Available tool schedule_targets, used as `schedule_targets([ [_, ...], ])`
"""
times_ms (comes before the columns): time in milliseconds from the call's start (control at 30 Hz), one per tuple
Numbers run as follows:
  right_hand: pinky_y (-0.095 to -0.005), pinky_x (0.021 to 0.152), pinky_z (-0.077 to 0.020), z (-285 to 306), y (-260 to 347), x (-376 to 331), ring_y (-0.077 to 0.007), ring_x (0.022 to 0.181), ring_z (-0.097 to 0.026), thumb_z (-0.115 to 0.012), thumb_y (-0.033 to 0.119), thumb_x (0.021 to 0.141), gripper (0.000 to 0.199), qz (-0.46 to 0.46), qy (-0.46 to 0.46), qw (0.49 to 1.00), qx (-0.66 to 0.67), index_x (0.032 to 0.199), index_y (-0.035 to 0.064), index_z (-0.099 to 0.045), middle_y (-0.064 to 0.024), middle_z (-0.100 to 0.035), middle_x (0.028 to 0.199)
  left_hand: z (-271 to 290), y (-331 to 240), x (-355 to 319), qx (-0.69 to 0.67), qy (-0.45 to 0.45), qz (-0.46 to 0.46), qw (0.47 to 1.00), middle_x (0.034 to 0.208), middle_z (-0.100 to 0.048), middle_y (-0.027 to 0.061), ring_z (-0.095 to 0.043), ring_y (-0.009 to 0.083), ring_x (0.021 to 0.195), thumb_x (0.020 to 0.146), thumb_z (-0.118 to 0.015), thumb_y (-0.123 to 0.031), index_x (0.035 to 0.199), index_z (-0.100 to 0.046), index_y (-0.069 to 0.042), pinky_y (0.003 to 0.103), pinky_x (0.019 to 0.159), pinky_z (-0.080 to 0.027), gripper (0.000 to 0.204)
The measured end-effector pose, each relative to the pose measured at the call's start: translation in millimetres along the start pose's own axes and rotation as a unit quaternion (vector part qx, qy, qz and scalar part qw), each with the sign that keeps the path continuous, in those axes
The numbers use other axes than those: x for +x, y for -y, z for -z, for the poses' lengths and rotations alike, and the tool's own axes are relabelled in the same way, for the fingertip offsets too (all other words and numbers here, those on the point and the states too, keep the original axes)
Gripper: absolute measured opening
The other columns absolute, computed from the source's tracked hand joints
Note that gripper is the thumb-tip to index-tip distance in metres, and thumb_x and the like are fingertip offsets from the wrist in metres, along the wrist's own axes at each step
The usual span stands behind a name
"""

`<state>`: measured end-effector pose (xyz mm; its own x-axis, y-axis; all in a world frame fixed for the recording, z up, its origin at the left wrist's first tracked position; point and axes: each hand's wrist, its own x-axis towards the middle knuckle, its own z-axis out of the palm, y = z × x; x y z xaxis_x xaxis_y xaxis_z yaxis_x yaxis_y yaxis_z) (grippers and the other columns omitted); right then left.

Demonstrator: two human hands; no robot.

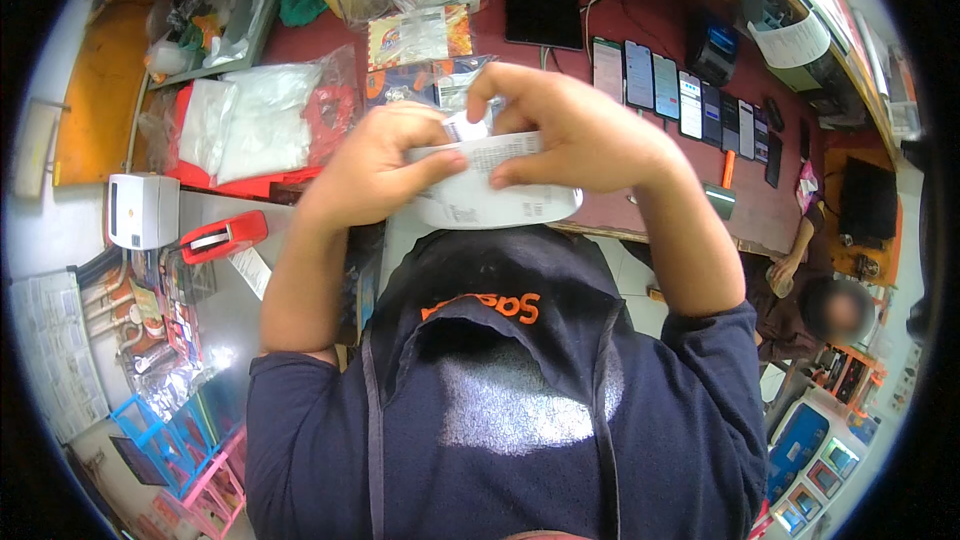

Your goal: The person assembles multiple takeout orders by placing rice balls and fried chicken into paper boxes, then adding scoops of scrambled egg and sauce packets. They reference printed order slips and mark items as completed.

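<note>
Above the near edge of the table, both my hands hold a white packet with dark printing on its face. My left hand grips its upper left edge, thumb lying across the front and fingers behind. On the upper right, my right hand pinches the packet with the thumb in front, while its index finger curls over the top. A small white piece with print shows between the two hands at the packet's upper edge; whether it is part of the packet, I cannot tell. My fingertips behind the packet are hidden.
Several phones stand in a row at the right, past a dark tablet. Plastic bags lie on the left, near a white label printer and a red tape dispenser. Another person sits at the far right.
</note>
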<state>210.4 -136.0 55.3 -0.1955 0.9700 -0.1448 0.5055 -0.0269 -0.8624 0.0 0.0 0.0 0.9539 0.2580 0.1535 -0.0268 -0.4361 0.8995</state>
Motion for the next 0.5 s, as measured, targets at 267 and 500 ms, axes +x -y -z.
schedule_targets([
  [267, -0.0277, 0.073, -0.0548, 9, -12, -15, -0.0126, 0.085, -0.07, -0.074, -0.003, 0.083, 0.037, -0.003, -0.063, 0.998, -0.001, 0.116, 0.0032, -0.058, -0.0074, -0.072, 0.089, 38, -14, -15, 0.227, 0.059, -0.022, 0.972, 0.094, -0.07, 0.0124, -0.064, 0.0314, 0.098, 0.084, -0.077, -0.031, 0.091, -0.071, -0.004, 0.041, 0.094, -0.044, 0.028],
  [500, -0.0267, 0.071, -0.0515, 3, 1, -20, -0.0102, 0.079, -0.066, -0.073, 0.0, 0.086, 0.037, -0.036, -0.055, 0.998, 0.025, 0.12, 0.0035, -0.057, -0.0072, -0.072, 0.081, -5, -34, 24, 0.127, 0.087, -0.01, 0.988, 0.079, -0.067, 0.0135, -0.066, 0.0305, 0.079, 0.091, -0.07, -0.025, 0.081, -0.067, -0.001, 0.041, 0.081, -0.048, 0.027],
])
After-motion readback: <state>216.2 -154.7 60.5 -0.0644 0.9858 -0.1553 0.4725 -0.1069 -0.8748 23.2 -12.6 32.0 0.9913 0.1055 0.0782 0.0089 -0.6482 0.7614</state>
